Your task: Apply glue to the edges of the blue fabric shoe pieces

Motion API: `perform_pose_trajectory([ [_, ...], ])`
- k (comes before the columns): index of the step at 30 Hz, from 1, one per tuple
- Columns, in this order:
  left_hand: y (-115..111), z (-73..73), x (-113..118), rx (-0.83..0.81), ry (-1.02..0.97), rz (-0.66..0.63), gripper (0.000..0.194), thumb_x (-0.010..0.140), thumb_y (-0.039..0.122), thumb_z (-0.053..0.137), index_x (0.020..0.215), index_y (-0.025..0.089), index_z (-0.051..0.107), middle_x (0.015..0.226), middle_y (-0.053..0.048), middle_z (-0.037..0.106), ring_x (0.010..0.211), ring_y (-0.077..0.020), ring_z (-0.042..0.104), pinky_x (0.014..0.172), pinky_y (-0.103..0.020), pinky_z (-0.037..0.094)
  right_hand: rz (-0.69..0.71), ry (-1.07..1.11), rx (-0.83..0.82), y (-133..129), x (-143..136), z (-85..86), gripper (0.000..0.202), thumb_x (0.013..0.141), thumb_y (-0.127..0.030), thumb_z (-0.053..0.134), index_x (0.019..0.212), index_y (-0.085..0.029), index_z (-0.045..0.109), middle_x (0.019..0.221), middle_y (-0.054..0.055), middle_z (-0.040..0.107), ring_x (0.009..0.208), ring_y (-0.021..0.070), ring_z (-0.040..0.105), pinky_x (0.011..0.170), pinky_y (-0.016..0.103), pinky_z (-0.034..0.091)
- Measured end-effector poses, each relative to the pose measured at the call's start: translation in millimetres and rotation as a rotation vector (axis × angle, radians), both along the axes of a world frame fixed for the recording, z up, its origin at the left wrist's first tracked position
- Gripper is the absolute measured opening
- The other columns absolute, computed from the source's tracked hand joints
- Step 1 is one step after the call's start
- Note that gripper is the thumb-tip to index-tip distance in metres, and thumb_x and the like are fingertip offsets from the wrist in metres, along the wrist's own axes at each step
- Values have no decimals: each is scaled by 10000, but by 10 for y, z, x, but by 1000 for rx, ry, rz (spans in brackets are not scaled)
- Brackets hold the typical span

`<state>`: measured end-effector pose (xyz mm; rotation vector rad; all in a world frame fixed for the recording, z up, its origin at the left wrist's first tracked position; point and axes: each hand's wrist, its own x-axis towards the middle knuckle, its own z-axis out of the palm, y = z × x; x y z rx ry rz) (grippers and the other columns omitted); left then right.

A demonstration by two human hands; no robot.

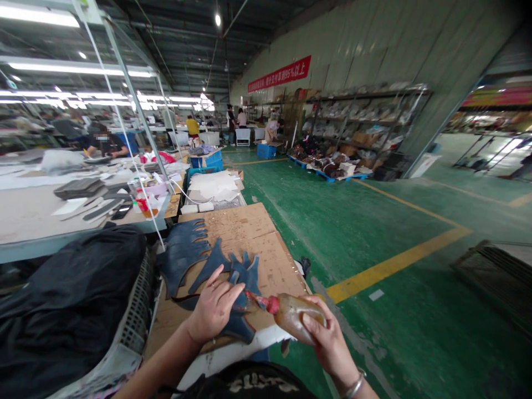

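In my right hand (328, 331) is a squeeze bottle (297, 315) of cloudy amber-brown plastic. The fingers wrap round its body, and its red, smeared nozzle points left. My left hand (216, 305), a ring on one finger, hovers over or rests on dark blue cut pieces with its fingers stretched out. The nozzle tip is close to its fingertips, above one dark blue piece (239, 327). More such pieces (185, 249) lie overlapping in a fanned row on a cardboard sheet (266, 233). Whether the left fingertips press on a piece is hidden.
A plastic crate (133, 327) heaped with black cloth (62, 299) stands at the left. Behind it, a long worktable (25, 221) carries stacked grey pieces and a phone. A metal post (137, 105) rises there. Green floor (332, 238) lies right; people work farther back.
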<state>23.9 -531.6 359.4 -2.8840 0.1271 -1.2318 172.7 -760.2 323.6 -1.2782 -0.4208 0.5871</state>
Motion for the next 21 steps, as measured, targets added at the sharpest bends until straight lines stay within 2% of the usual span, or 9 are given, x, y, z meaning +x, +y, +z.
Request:
perform_pose_trajectory([
  [5,-71,-31,-40,-3,2,42,348,858,41,365,1047,153,635,684,-7,609,635,-123,576,1044,-468,438,161,25,-20,-96,-66,-24,425,617,-489,777,925,-227,645,758,15,656,657,203,593,590,299,477],
  [11,-192,-47,-76,9,28,82,341,865,59,355,1053,145,626,697,-24,627,642,-139,578,1048,-492,424,33,120,19,-99,4,-38,433,588,-465,809,925,-240,658,796,17,682,681,194,619,610,288,492],
  [16,-256,-127,-123,-24,41,97,355,859,55,350,1062,144,627,711,-27,646,652,-145,592,1050,-510,404,209,70,2,-196,-17,-108,410,624,-474,786,928,-230,660,766,21,676,665,198,619,601,295,498],
  [19,-248,-213,-128,-178,53,120,368,853,80,349,1061,142,646,790,-59,701,721,-170,641,1051,-520,395,174,10,-31,-272,16,-204,425,620,-488,781,937,-229,666,783,35,694,683,222,639,607,309,516],
  [21,-228,-233,-94,-395,86,156,364,851,106,360,1045,148,666,888,-81,733,811,-191,671,1033,-500,417,134,-66,-62,-289,103,-251,405,629,-477,778,940,-236,681,872,62,721,770,253,670,658,326,537],
])
